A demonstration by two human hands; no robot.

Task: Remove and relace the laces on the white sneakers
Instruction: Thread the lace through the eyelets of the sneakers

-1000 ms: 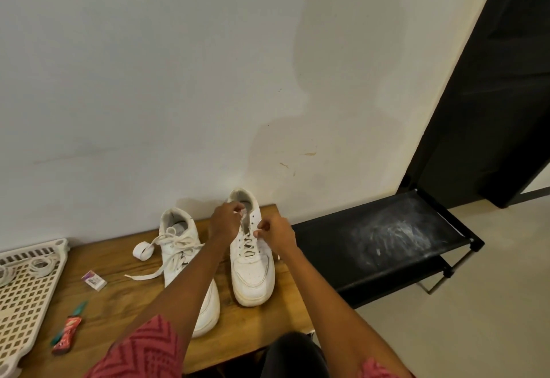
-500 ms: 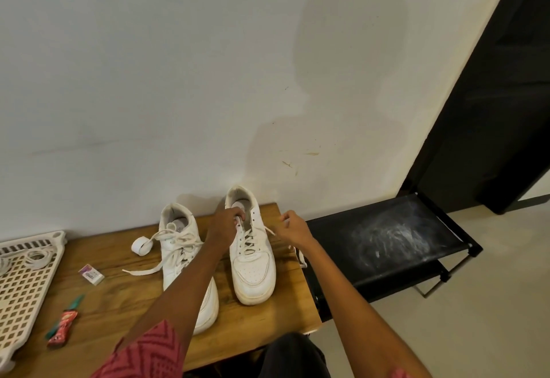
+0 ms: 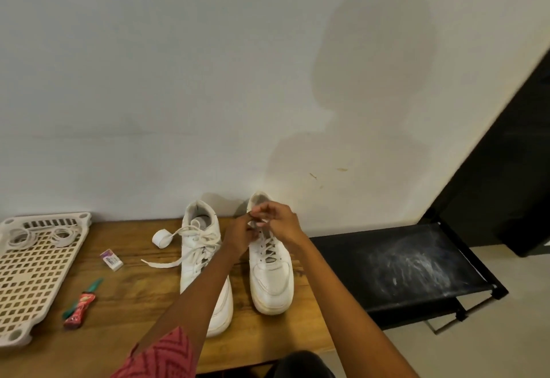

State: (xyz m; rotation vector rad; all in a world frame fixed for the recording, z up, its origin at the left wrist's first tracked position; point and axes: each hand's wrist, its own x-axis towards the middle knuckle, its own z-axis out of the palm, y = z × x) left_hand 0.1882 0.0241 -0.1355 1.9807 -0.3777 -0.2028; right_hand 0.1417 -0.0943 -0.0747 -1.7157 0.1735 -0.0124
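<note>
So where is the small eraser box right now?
Head view, left of centre: the eraser box lies on the wooden table, between the white tray and the left sneaker.

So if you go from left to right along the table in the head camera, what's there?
Tray → red packet → small box → tape roll → laced sneaker → sneaker under both hands → black rack.
</note>
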